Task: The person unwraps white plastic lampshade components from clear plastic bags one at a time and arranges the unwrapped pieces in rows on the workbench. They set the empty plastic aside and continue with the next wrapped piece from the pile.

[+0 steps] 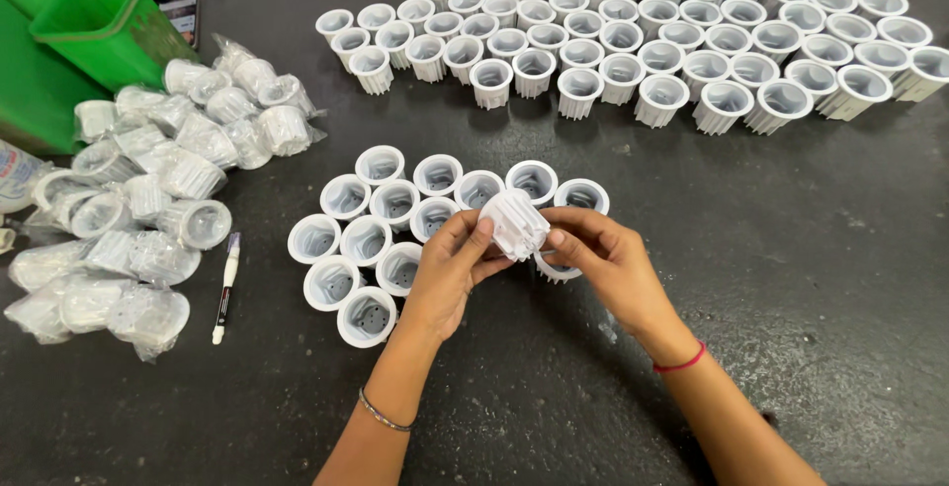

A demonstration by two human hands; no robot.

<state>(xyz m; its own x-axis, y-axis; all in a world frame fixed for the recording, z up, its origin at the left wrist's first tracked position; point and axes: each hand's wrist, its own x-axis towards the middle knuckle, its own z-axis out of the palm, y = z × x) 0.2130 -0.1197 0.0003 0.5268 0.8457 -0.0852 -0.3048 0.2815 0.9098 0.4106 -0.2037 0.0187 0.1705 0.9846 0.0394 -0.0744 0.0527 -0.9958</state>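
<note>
Left hand [447,270] and right hand [600,254] each grip closed round one white ribbed cup [514,223]

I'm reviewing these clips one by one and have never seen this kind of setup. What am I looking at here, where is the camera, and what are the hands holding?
There is no machine: a camera worn on a person's head looks down at their two bare hands. The left hand and right hand together hold one white ribbed plastic cup, turned on its side. Just beyond it a small cluster of the same cups stands open-end up on the dark work surface; a much larger batch stands farther away. To the left lie cups wrapped in clear plastic, a white marker pen and a green bin.
</note>
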